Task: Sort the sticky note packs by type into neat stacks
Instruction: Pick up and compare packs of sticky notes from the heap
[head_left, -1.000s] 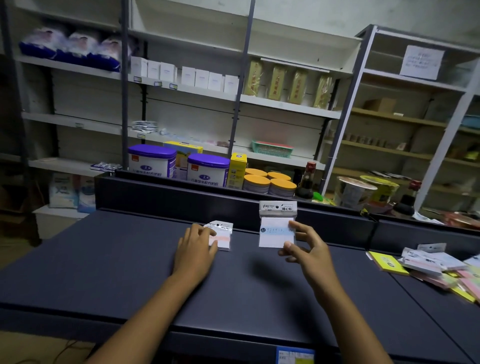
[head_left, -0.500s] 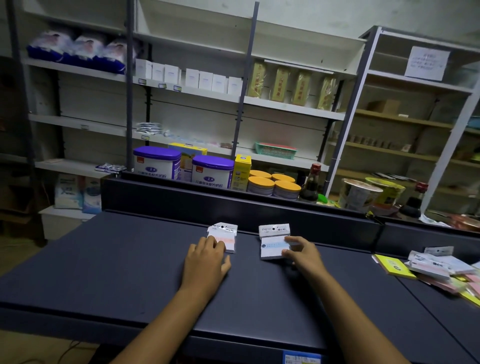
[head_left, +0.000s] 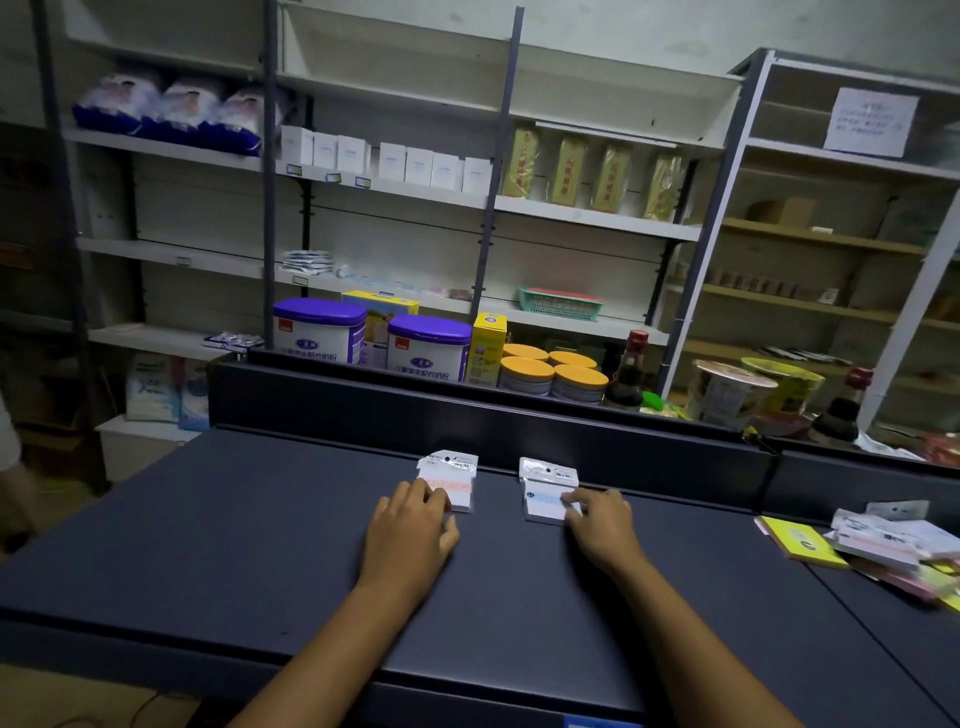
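Note:
Two small stacks of sticky note packs lie side by side on the dark counter (head_left: 208, 545), near its back wall. The left stack (head_left: 451, 480) has a pink stripe; my left hand (head_left: 410, 535) rests flat with its fingertips on the stack's near edge. The right stack (head_left: 545, 493) carries a blue stripe; my right hand (head_left: 602, 525) touches its right side with fingers bent over the edge. A loose pile of mixed packs (head_left: 883, 545), yellow, white and pink, lies at the counter's right end.
A raised dark ledge (head_left: 467, 410) runs along the counter's back. Behind it stand purple-lidded tins (head_left: 319, 332), orange-lidded tubs (head_left: 550, 376), bottles and cup noodles. Metal shelving with boxes fills the wall.
My right hand lowered the blue-striped pack from the air onto the counter beside the pink stack and now steadies it. My left hand stayed on the pink stack.

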